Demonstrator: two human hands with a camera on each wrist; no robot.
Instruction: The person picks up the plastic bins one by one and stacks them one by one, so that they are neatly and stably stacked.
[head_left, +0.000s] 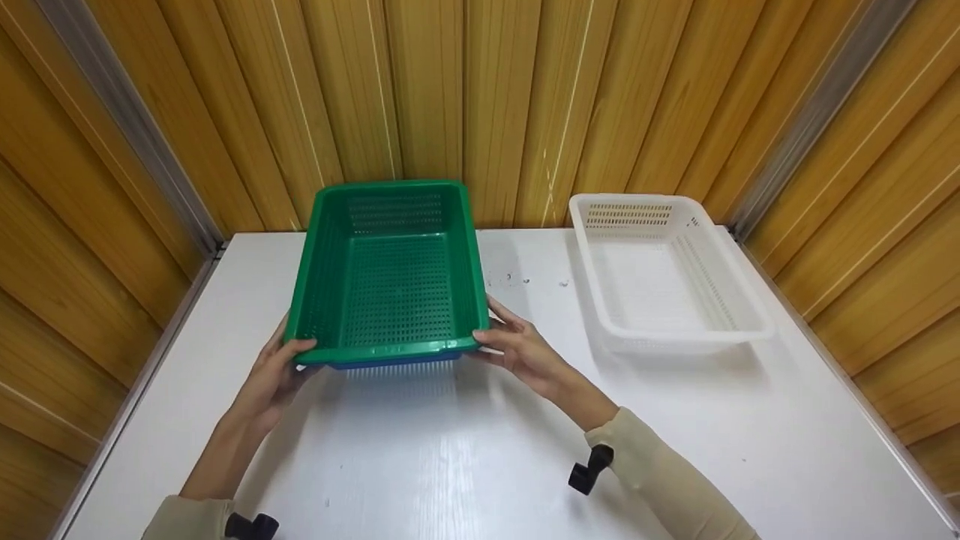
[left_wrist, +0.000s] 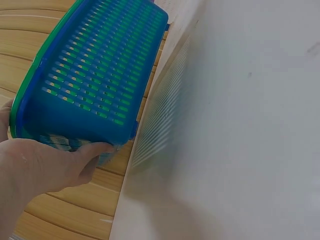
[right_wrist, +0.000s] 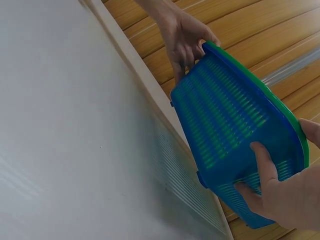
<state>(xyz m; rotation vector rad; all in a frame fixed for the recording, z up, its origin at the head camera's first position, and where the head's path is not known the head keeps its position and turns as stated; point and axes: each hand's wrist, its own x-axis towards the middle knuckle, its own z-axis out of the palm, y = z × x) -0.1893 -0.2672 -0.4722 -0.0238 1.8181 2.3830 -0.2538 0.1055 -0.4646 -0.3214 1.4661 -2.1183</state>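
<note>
A green perforated plastic basket sits nested inside a blue one. In the head view only a thin strip of the blue basket shows under the green front rim. My left hand grips the near left corner of the pair, thumb on the green rim. At the near right corner, my right hand holds them the same way, fingers spread against the blue side in the right wrist view. Both wrist views show the stacked baskets raised off the white table, a gap and shadow beneath them.
A white perforated basket stands on the table at the right. Wood-patterned panels rise behind the table and on both sides, with grey metal posts in the corners.
</note>
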